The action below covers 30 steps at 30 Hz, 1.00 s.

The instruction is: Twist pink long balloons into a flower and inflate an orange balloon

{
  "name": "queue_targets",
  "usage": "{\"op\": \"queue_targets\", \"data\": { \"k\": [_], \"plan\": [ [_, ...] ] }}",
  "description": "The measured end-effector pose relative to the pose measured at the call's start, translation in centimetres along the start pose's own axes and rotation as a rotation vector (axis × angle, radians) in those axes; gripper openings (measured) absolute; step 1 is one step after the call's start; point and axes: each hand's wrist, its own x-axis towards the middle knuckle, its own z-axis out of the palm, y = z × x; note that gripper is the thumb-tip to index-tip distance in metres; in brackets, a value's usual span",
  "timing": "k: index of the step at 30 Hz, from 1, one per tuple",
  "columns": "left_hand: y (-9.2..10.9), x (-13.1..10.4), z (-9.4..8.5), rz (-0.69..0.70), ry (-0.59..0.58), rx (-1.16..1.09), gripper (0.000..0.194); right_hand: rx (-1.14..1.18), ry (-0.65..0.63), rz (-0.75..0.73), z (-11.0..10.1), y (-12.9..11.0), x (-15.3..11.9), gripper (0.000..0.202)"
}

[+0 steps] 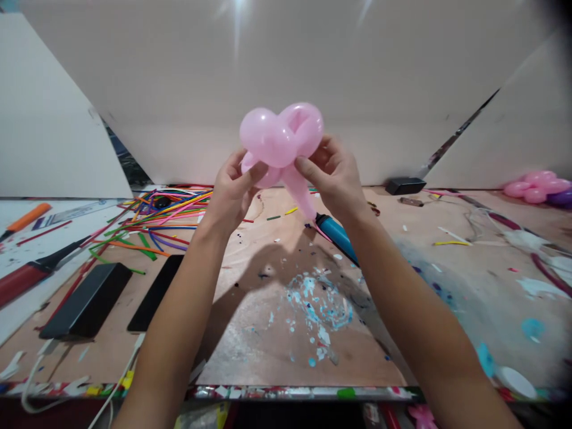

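1. While both hands are up off the wooden table (250, 357), the cluster of glossy pink balloon bubbles (270, 140) hangs between them, over the table's far half and clear of its near edge.
2. Left hand (235, 189): part-closed, thumb on the lower bubbles, fingers curled behind. Right hand (335, 176): part-closed, thumb at the join, fingertips largely hidden behind the cluster. Grip pressure: cannot tell.
3. Untwisting, judged the main risk. If either thumb eases off the join, bubbles could spin back and merge.
4. Bursting. Thumbs bear on taut rubber; a hard pinch, a fingernail or bubbles rubbing together could pop one.
5. Snagging. The paler pink balloon tail (295, 186) slopes down to the black nozzle of the blue cylindrical hand pump (337, 235); touching or merely overlapping, cannot tell. Were it caught, lifting could tug the pump or stretch the tail.
6. Knocking. Right forearm passes over the pump; dropping the elbow could roll it toward the near edge.
7. Grit. Blue and white flakes (322, 298) litter mid-table; a cluster set down there might pick up scraps or a puncture.
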Motion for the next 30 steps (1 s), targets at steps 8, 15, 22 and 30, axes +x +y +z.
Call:
{"op": "queue_targets", "data": {
  "k": [8,15,22,30],
  "plan": [
    [0.0,-0.8,2.4,0.008,0.093,0.031,0.052,-0.1,0.127,-0.117,1.4,-0.8,-2.4,0.096],
    [-1.3,-1.5,3.6,0.228,0.172,0.227,0.072,-0.105,0.25,-0.101,0.9,-0.6,-2.4,0.068],
    [-2.4,-1.8,4.4,0.201,0.12,0.267,0.081,-0.064,0.215,0.011,1.4,-0.1,-2.2,0.06],
    [-0.6,-1.4,1.0,0.032,-0.123,0.423,0.05,-0.39,0.133,-0.101,-1.7,-0.5,-2.4,0.065]
  ]
}}
